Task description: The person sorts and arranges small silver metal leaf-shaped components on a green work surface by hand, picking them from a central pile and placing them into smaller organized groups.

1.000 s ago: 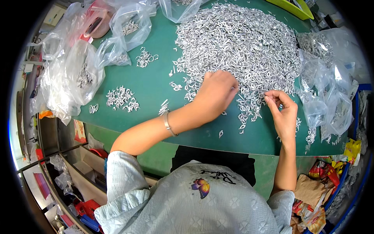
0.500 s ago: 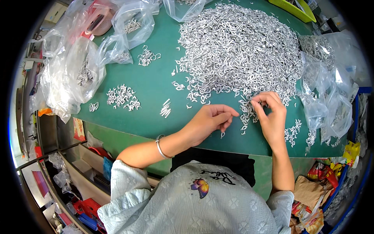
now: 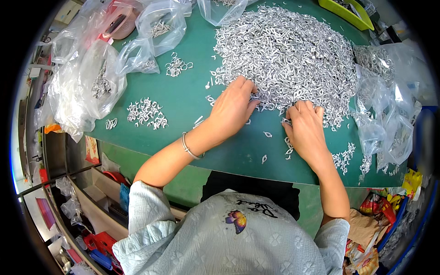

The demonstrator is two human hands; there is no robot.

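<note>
A big heap of small silver metal pieces (image 3: 284, 55), many of them looped, covers the far middle of the green table (image 3: 220, 156). My left hand (image 3: 231, 110) is at the heap's left front edge, with fingertips among the pieces and the thumb apart from the fingers. At the front edge, my right hand (image 3: 305, 130) bends its fingers down onto the pieces; what they pinch, if anything, is hidden. A few pieces (image 3: 288, 149) trail beside the right hand. Two single looped pieces, one a pointed oval (image 3: 267, 134), lie between the hands and the table's near edge.
Small groups of curved pieces (image 3: 146, 113), rings (image 3: 177, 65) and other bits (image 3: 343, 158) lie around. Clear plastic bags (image 3: 87, 87) crowd the left, and more bags (image 3: 380, 114) the right. A yellow-green tray (image 3: 348, 13) stands far right; drawers (image 3: 98, 195) are below left.
My left hand has moved forward from the near edge to the heap. The right hand has shifted slightly left and turned its fingers down. Single looped pieces now show where the left hand was.
</note>
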